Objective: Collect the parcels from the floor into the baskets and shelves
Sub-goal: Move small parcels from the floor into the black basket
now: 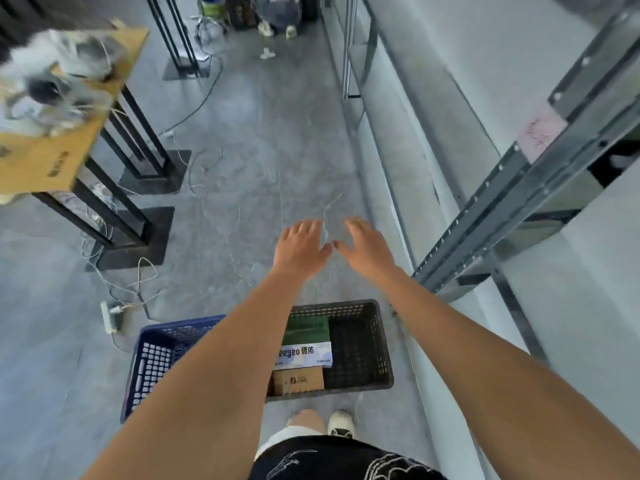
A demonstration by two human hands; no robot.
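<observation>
your left hand [300, 244] and right hand [363, 244] reach out at frame centre, fingers spread, holding nothing; parcels [304, 351] fill the black basket [360, 341] below, so scan the floor first.

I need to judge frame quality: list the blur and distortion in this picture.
Head view: the cat on the cardboard box is smeared by motion blur; the shelf upright bows from wide-angle distortion; both baskets, blue and black, are fairly sharp; light is even.

Grey concrete floor [270, 150], wood-top table [52, 157] w/ black legs, poss. blurred, white wall [502, 46]
</observation>
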